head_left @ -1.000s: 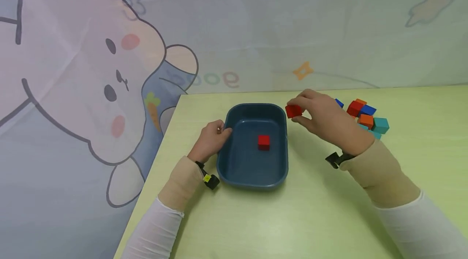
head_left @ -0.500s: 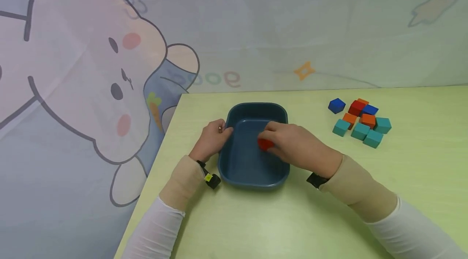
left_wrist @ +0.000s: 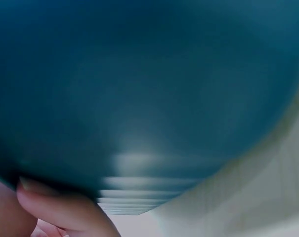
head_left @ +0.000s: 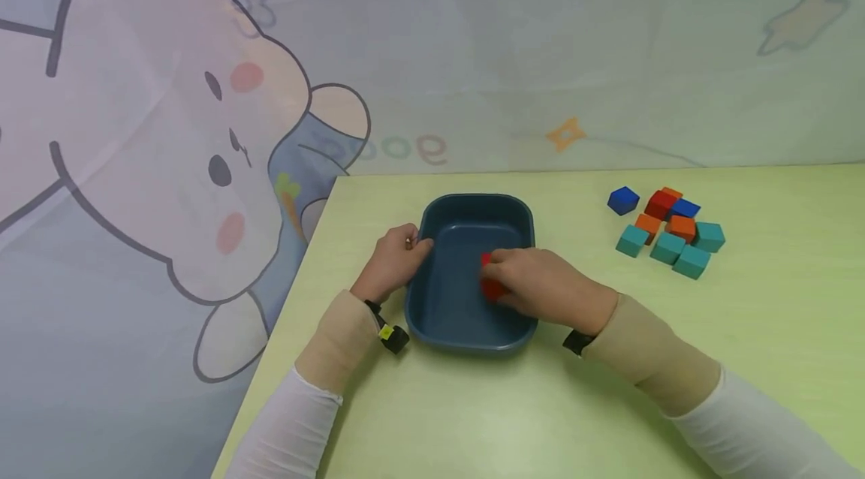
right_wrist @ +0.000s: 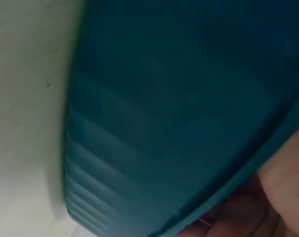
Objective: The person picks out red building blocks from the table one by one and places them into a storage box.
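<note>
My left hand (head_left: 393, 261) grips the left rim of a dark blue rectangular tray (head_left: 449, 314), its thumb over the edge. Inside the tray, my right hand (head_left: 547, 285) pinches a red block (head_left: 493, 290), low near the tray floor. Just beyond it, a second red block (head_left: 486, 259) shows partly past the fingers. The tray wall (left_wrist: 139, 98) fills most of the left wrist view, with the thumb (left_wrist: 65, 210) at its rim. In the right wrist view the tray's outer wall (right_wrist: 164, 113) hides the blocks, and part of the hand (right_wrist: 287, 182) shows at the rim.
Right of the tray, loose blocks lie grouped on the pale yellow-green table (head_left: 419, 419): several teal blocks (head_left: 691, 261), orange blocks (head_left: 681, 227), a red cube (head_left: 660, 204) and two blue blocks (head_left: 623, 200). A printed cloth (head_left: 473, 51) hangs behind the table.
My right hand has carried the red block from beside the tray's right rim leftward into it, then slightly lower and nearer, beside the other red block. The left hand stays on the rim.
</note>
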The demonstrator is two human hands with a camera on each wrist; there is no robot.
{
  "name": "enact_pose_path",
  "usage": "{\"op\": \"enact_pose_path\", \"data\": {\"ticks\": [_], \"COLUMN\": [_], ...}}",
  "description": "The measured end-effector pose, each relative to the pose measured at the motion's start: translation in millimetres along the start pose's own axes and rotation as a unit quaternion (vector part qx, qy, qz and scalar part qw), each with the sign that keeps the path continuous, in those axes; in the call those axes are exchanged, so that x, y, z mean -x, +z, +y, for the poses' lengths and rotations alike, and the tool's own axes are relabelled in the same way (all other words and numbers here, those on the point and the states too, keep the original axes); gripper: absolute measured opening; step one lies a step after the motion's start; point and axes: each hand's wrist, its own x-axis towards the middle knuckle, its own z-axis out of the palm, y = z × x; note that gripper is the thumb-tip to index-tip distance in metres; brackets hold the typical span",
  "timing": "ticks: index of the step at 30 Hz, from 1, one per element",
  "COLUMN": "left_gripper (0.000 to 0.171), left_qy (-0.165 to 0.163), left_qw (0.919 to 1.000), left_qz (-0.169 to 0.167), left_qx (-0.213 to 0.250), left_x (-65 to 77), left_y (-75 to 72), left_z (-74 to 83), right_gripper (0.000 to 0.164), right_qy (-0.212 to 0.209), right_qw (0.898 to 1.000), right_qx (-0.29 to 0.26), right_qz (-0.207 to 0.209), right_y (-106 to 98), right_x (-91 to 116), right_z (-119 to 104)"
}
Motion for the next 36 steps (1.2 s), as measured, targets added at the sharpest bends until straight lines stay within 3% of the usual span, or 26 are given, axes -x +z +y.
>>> {"op": "enact_pose_path", "data": {"ticks": [6,15,36], "left_gripper": [0.034,0.034,0.034], "left_qy": [-0.01,0.007,0.0], "left_qw": [0.9999,0.9999,1.0], "left_qz": [-0.002,-0.001,-0.004], "left_qx": [0.01,0.009,0.006], "left_x": [2.2,-2.4,3.3], "left_y": [-1.0,-0.1,0.1], "left_z": [0.9,3.7,2.0], "right_gripper": [0.026,0.029,0.021], "right_qy": [0.004,0.002,-0.003], "right_qw": [1.0,0.999,0.999], "right_qx": [-0.017,-0.029,-0.034], "right_qz": [-0.023,-0.016,-0.027], "right_y": [3.5,1.4,1.4], "right_x": [-1.6,-0.4,-1.2], "right_z": [1.6,7.5,5.8]}}
